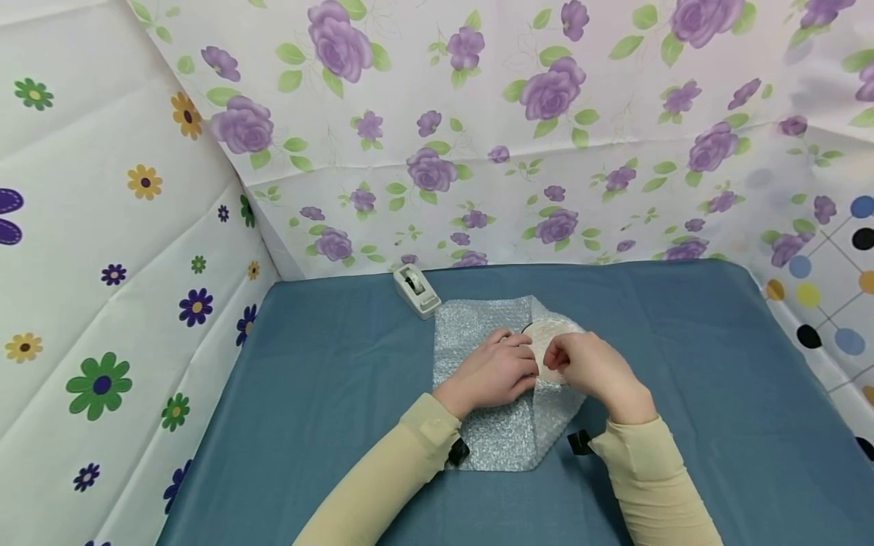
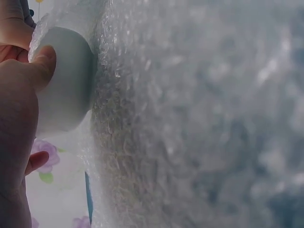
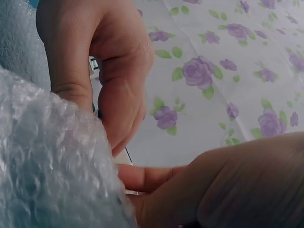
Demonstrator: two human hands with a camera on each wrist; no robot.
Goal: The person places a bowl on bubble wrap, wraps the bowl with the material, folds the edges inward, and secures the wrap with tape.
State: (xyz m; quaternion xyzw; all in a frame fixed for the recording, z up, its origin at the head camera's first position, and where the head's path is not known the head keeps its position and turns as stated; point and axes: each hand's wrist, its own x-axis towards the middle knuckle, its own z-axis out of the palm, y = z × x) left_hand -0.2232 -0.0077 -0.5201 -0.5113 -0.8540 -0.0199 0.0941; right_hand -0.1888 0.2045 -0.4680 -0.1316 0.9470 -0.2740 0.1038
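A pale round vessel (image 2: 71,85), smooth like a cup or bowl, lies on a sheet of bubble wrap (image 1: 488,436). In the head view it shows as a cream disc with a thin dark edge. My left hand (image 1: 495,371) rests over the vessel's left side and the wrap, its thumb (image 2: 46,59) pressing the smooth wall. At the vessel's right side, my right hand (image 1: 599,371) has its fingers bent, thumb and finger pinching the wrap's edge in the right wrist view. Wrap surrounds part of the vessel, and its right corners are folded inward.
A white tape dispenser (image 1: 416,290) stands at the back, just beyond the wrap's upper left corner. Blue cloth (image 1: 328,379) covers the table. Flowered sheets (image 1: 437,129) hang behind and at the sides. A black wrist strap piece (image 1: 580,442) hangs by the right sleeve.
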